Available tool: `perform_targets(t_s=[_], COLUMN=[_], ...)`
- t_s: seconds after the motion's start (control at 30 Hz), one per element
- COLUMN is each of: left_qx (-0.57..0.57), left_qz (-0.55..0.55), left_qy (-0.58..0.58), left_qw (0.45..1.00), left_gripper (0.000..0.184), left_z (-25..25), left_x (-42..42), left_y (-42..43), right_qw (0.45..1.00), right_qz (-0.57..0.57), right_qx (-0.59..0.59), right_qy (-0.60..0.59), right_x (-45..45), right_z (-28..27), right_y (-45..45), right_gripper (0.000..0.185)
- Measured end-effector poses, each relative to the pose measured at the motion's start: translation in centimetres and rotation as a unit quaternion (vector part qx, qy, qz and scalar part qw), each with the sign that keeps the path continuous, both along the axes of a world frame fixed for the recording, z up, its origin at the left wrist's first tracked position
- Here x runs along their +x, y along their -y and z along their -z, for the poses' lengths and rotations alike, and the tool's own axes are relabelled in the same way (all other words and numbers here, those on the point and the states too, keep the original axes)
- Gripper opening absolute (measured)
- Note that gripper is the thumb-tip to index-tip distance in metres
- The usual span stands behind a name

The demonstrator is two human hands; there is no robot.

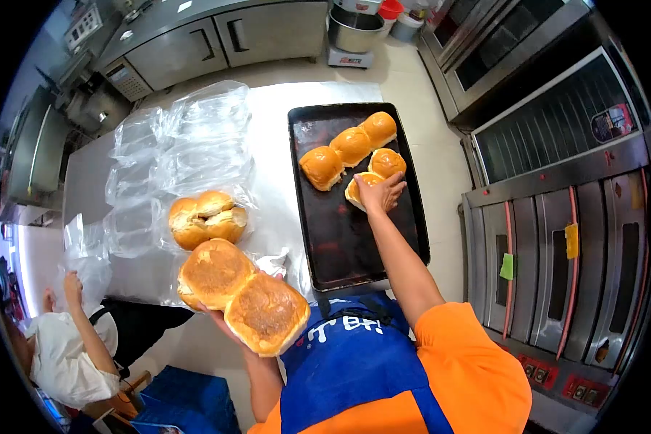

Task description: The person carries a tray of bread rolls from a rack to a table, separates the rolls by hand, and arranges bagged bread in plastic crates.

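My left hand [222, 323] supports a joined pair of bread buns [266, 312], their browned flat undersides facing up; most of its fingers are hidden beneath them. More bread shows under the pair's left edge. On the black baking tray [312, 249], my right hand [382, 194] grips a joined pair of glossy golden buns [388, 163], thumb over the nearer bun. A row of three joined buns [351, 146] lies just behind and left of that hand. Beyond my left hand, a cluster of buns [207, 219] sits at a clear plastic bag.
Clear plastic bags [195, 145] are spread over the metal table [282, 101]. A person in a white shirt [72, 347] handles a clear bag at the table's left end. Ovens [557, 239] stand to the right, and a blue crate [184, 401] is at lower left.
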State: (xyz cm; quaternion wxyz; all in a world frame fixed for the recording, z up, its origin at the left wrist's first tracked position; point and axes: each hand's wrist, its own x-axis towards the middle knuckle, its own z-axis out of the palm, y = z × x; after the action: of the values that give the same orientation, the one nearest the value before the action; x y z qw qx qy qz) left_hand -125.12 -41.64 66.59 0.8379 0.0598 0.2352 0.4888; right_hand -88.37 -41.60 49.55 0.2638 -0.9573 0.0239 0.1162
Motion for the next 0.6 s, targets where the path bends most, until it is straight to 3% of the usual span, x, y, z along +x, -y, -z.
perform_targets(t_s=[0.2,0.3,0.37,0.43,0.5,0.6], left_qx=[-0.039,-0.002,0.016,0.02,0.018,0.02], left_qz=[-0.044,-0.037,-0.029,-0.015,0.005,0.036], left_qy=[0.013,0.041,0.062,0.074,0.079,0.083], left_qw=[0.998,0.998,0.997,0.997,0.997,0.996], left_gripper=[0.089,0.09,0.093,0.094,0.095,0.096], left_z=[1.8,2.0,2.5,3.2,3.9,4.8], left_x=[-1.9,-1.9,-2.0,-1.5,-0.7,0.6], left_y=[1.2,1.2,1.3,1.1,0.7,0.1], right_qw=[1.0,0.983,0.851,0.609,0.507,0.371], right_qz=[0.003,-0.005,0.002,-0.022,-0.053,-0.028], right_qx=[-0.019,0.182,0.503,0.693,0.749,0.793], right_qy=[-0.011,-0.012,-0.149,-0.385,-0.423,-0.483], right_x=[0.9,2.9,3.3,3.4,0.9,0.1], right_z=[1.0,0.7,-1.9,-4.8,-10.0,-9.0], right_y=[0.5,5.2,9.7,14.8,16.4,19.2], right_gripper=[0.131,0.122,0.083,0.072,0.075,0.078])
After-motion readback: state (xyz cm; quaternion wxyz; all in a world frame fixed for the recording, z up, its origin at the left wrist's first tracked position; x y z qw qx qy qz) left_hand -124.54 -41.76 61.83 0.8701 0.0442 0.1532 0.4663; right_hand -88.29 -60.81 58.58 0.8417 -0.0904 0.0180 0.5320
